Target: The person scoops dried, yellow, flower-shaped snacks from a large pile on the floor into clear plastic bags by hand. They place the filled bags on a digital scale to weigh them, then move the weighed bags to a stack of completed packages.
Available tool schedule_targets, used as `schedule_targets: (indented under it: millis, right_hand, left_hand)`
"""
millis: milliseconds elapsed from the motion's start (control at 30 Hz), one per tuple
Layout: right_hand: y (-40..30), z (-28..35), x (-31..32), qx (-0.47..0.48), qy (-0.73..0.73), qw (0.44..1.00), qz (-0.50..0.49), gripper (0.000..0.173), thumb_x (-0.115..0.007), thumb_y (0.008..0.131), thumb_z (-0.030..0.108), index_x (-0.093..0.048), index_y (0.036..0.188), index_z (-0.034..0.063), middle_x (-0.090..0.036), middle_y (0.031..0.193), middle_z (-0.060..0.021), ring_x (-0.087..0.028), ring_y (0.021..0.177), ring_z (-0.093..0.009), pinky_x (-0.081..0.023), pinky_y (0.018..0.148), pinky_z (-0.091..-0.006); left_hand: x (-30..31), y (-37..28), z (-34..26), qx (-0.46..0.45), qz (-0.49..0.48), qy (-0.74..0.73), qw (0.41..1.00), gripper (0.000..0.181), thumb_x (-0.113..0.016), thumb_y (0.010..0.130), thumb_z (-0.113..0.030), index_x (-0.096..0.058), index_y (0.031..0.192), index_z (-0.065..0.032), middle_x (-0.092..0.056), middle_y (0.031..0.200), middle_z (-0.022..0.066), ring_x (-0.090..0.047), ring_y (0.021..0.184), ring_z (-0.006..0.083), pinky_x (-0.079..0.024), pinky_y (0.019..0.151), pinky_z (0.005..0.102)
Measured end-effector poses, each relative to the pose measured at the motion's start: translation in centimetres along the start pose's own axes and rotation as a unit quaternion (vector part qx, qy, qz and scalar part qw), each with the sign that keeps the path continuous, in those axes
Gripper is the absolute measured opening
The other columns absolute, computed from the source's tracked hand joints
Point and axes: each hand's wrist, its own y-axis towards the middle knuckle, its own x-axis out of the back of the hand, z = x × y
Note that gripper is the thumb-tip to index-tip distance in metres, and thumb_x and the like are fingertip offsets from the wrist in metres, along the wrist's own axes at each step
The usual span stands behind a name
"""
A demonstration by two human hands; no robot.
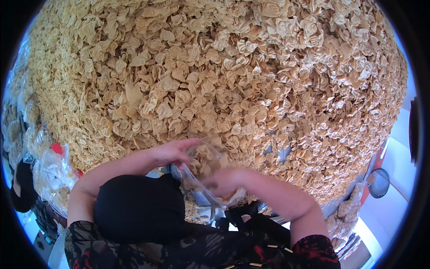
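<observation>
My left hand (pixel 176 151) grips the rim of a clear plastic bag (pixel 215 200) by its upper left side, thumb and fingers pinching the film. Pale, thin, wavy chips (pixel 201 161) show through the bag and at its mouth. My right hand (pixel 223 181) is at the bag's opening, blurred, with its fingertips partly hidden by the film; whether it holds chips is unclear. Beyond both hands, a wide heap of loose ridged chips (pixel 188 80) spreads over most of the view.
Filled clear bags (pixel 53 171) crowd the left edge, near a person in a black head covering (pixel 23 188). Another filled bag (pixel 346 215) lies at right, below a round mesh strainer (pixel 379 183). Bare metal surface (pixel 282 153) shows through the chips.
</observation>
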Motion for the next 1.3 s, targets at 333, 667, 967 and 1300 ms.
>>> schedule_targets:
  millis: [333,667,967,1300]
  right_hand:
    - [11.0,4.9,17.2,-0.083,-0.114,0.869,-0.475,0.074,-0.061,0.072,0.057,-0.045,0.132,0.0161,-0.036,0.139,-0.0157,-0.031,0.129,-0.033,-0.034,0.101,-0.0458]
    - [-2.6,2.9,-0.6,0.033,0.166,0.901,-0.399,0.058,-0.068,0.071,0.039,-0.055,0.121,0.0125,-0.051,0.117,-0.0188,-0.038,0.118,-0.039,-0.033,0.101,-0.0492]
    - [-2.1,1.6,-5.7,-0.021,0.117,0.964,-0.237,0.044,-0.056,0.070,0.033,-0.064,0.101,0.0027,-0.063,0.095,-0.0236,-0.060,0.089,-0.037,-0.049,0.081,-0.0439]
    - [-5.2,3.8,-6.4,-0.091,0.226,0.955,-0.168,0.050,-0.058,0.080,0.032,-0.056,0.126,0.0130,-0.060,0.118,-0.0169,-0.058,0.109,-0.029,-0.044,0.094,-0.0364]
  left_hand:
    - [4.9,-1.2,5.7,-0.004,-0.156,-0.335,0.929,0.052,-0.056,0.074,0.006,-0.046,0.125,0.0041,-0.059,0.107,0.0077,-0.059,0.069,0.0154,-0.046,0.056,0.0265]
    - [1.0,-1.1,2.3,-0.073,-0.122,-0.069,0.987,0.060,-0.067,0.073,-0.004,-0.048,0.129,-0.0051,-0.061,0.102,0.0032,-0.058,0.082,0.0096,-0.048,0.059,0.0238]
    - [-4.4,-0.8,-3.2,-0.039,0.071,0.188,0.979,0.084,-0.065,0.077,0.000,-0.021,0.147,-0.0110,-0.043,0.137,0.0087,-0.047,0.115,0.0157,-0.052,0.071,0.0238]
    - [-7.5,1.0,-2.7,-0.119,0.204,0.282,0.930,0.084,-0.060,0.082,0.003,-0.014,0.149,-0.0173,-0.010,0.155,0.0120,-0.031,0.133,0.0191,-0.041,0.100,0.0341]
